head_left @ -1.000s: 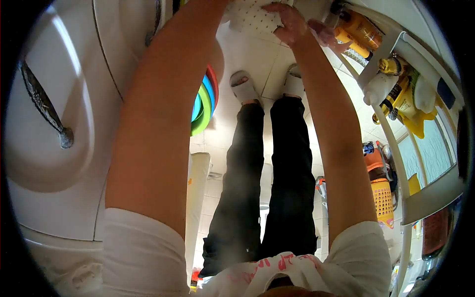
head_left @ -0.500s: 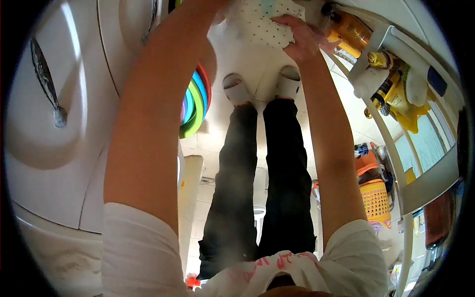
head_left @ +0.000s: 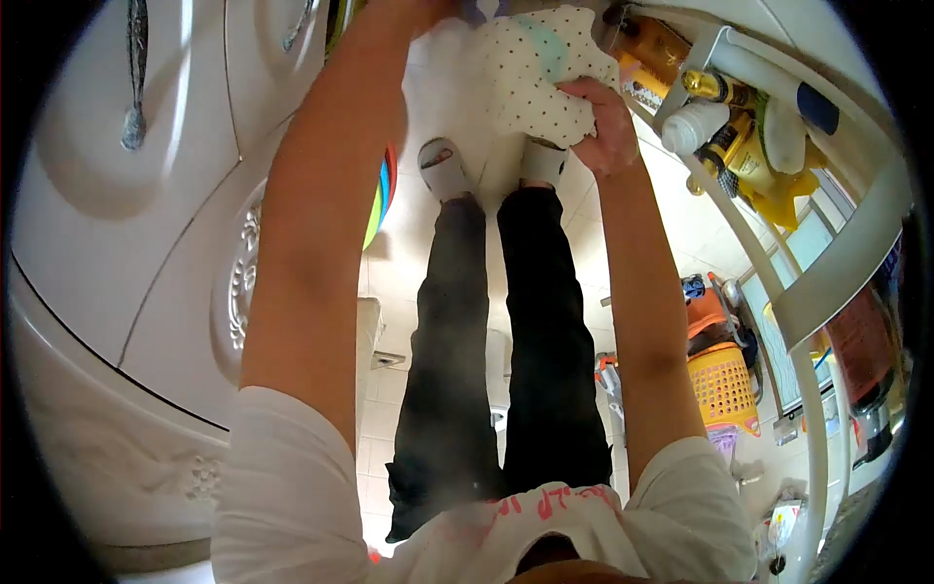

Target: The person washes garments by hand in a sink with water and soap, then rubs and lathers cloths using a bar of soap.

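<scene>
A white cloth with small dark dots and a pale mint patch [head_left: 540, 78] hangs at the top of the view. My right hand [head_left: 608, 127] grips its right edge, thumb on the near face. My left hand [head_left: 426, 14] is at the top edge, beside the cloth's left side. It is partly cut off and blurred, so its fingers do not show. A hazy whitish patch lies between the left hand and the cloth.
A white rack [head_left: 739, 209] on the right holds bottles and tubes, including a white bottle [head_left: 696, 127]. Beyond it stands a yellow perforated basket [head_left: 722, 384]. White panelled cabinet doors [head_left: 83, 253] fill the left. Colourful basins [head_left: 382, 195] show behind my left arm.
The cloth is spread wider and hangs lower and further right. My right hand has moved down and its fingers have closed on the edge. The view has shifted slightly.
</scene>
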